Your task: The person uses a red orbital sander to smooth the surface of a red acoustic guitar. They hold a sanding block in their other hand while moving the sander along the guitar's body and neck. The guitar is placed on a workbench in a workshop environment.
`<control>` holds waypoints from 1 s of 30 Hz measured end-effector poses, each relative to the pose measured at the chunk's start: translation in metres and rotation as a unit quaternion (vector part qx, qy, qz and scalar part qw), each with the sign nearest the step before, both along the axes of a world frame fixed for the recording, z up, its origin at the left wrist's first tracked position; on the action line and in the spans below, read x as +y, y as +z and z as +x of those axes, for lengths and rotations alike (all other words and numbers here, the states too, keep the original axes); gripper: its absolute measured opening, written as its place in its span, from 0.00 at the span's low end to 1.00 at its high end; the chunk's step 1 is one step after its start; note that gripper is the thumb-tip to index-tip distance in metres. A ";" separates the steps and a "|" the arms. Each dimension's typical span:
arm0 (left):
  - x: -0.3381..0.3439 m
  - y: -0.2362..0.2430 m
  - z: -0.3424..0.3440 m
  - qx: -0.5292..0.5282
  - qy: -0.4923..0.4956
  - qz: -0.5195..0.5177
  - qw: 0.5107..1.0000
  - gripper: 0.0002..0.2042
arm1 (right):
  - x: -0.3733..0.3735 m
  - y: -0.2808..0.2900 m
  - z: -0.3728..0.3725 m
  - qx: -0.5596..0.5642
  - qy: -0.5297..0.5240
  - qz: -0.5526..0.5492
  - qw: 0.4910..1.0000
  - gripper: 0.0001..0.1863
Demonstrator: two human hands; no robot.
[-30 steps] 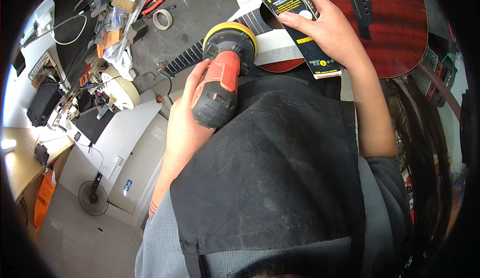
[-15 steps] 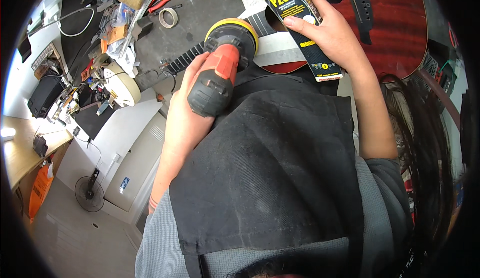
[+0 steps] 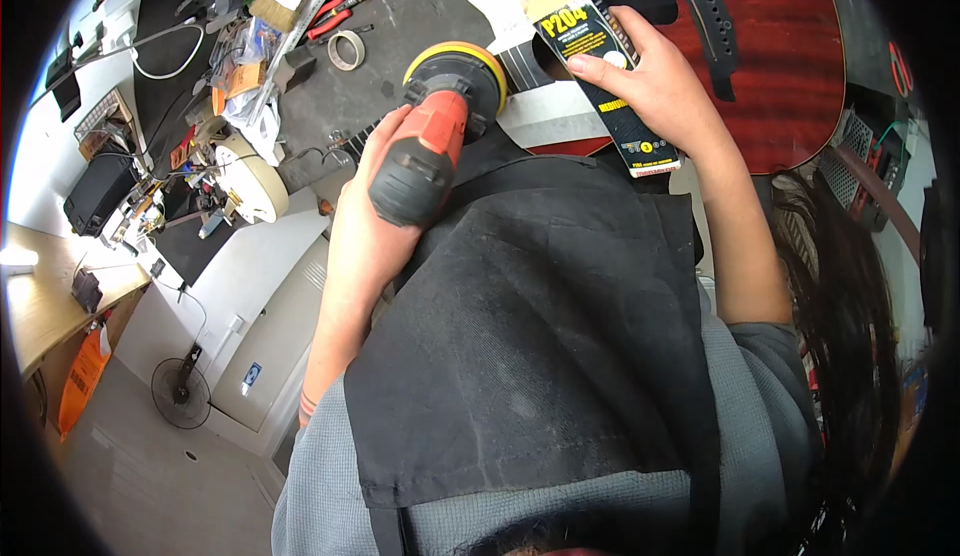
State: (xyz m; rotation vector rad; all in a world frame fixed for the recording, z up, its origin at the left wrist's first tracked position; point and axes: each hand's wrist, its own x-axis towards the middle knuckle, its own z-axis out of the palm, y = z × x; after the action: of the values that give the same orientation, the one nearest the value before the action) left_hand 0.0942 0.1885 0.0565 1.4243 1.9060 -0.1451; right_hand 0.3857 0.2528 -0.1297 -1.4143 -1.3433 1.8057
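Note:
I hold a red-and-black rotary power tool [image 3: 415, 171] in my left hand [image 3: 368, 226], its round yellow-edged pad tilted upward over a guitar's dark fretboard [image 3: 522, 66]. In my right hand [image 3: 675, 91] is a long black-and-yellow cardboard pack [image 3: 636, 146], tan at its far end, with my thumb across its front. The pack lies over the red guitar body [image 3: 780, 76], near a pale strip [image 3: 545, 106] and the dark bridge [image 3: 712, 26]. My black apron [image 3: 530, 336] covers my front below both hands.
The dark workbench [image 3: 400, 26] holds a tape roll [image 3: 346, 50], red-handled pliers [image 3: 330, 22], a brush [image 3: 280, 1] and cluttered small tools. A cream round object [image 3: 255, 181] sits at the left edge. A wooden desk [image 3: 50, 311] and a fan [image 3: 181, 393] are lower left.
The power tool in my left hand has shifted up and left in the view. The pack and my right hand sit slightly lower, and the surroundings have shifted a little.

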 end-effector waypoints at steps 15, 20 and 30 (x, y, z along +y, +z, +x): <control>0.008 0.001 -0.002 0.008 -0.036 0.010 0.999 0.40 | 0.000 0.001 -0.001 -0.004 -0.009 0.017 1.000 0.34; 0.008 -0.008 -0.006 0.031 -0.062 0.006 0.998 0.39 | 0.000 0.003 0.000 -0.007 -0.002 0.003 1.000 0.34; 0.008 -0.014 -0.007 0.026 -0.079 0.023 0.996 0.40 | 0.001 -0.001 -0.001 -0.014 -0.014 -0.003 1.000 0.39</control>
State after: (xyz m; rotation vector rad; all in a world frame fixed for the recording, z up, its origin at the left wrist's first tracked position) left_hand 0.0868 0.1966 0.0426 1.6172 1.8477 -0.2175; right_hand 0.3851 0.2536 -0.1306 -1.4606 -1.3267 1.7793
